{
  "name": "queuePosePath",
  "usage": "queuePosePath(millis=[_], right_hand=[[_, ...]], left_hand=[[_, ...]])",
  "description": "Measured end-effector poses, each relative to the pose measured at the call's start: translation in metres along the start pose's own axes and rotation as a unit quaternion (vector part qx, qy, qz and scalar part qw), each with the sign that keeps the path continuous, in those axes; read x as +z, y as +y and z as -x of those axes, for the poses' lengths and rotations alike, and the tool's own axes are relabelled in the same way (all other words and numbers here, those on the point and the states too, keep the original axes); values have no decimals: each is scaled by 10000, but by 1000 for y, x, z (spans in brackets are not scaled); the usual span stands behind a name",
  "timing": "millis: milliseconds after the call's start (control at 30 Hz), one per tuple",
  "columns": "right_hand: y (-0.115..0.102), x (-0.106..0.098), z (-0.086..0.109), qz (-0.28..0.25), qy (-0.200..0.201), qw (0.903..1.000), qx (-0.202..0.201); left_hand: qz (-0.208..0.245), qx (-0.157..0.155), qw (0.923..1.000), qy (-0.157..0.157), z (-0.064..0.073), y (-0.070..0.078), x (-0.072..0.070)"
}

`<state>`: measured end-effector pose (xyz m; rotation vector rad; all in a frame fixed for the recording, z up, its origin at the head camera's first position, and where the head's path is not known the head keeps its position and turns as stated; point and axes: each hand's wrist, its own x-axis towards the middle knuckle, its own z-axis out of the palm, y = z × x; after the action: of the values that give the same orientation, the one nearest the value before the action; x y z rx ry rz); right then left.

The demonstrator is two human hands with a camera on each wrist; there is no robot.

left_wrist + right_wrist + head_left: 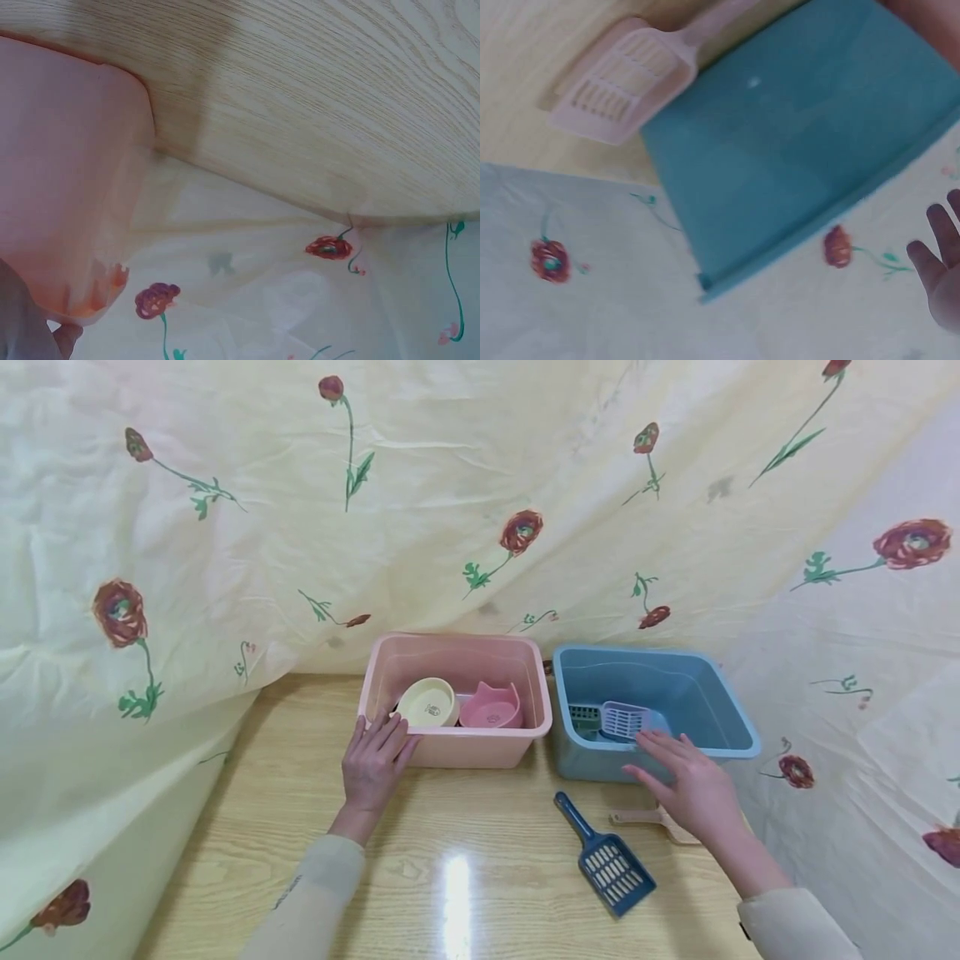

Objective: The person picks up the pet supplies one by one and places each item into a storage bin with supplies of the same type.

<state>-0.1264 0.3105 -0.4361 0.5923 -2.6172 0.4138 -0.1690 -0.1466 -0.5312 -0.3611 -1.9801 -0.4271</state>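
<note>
My left hand [373,768] grips the front-left rim of a pink bin [472,752], its fingers over the edge. Inside that bin lie a cream bowl [427,703] with a fish mark and a pink cat-eared bowl [492,707]. With fingers spread, my right hand [693,785] hovers by the front rim of a blue bin [600,766], holding nothing. A green slotted scoop [585,718] and a lilac one [625,720] lie in the blue bin. On the table before it are a navy litter scoop [617,870] and a pale pink litter scoop [622,82], partly hidden by my right hand in the head view.
Both bins stand side by side at the back of the wooden table [285,760]. Flower-printed cloth [420,552] hangs behind them and along both sides. A bright reflection lies on the tabletop near the front.
</note>
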Motion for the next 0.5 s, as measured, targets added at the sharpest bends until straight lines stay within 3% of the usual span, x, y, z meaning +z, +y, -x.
queuePosePath(millis=[167,300,500], right_hand=[[-20,-10,-2,-246,-576,9980,-129],[-31,-13,-5,-646,-1343,9888,-20],[-41,-11,-12,-1493,-2900,9449,281]], left_hand=[[-4,-28,10000,-5,0,0,0],[-5,-62,10000,-61,0,1,-1],[46,-181,9997,-167,0,2,-2]])
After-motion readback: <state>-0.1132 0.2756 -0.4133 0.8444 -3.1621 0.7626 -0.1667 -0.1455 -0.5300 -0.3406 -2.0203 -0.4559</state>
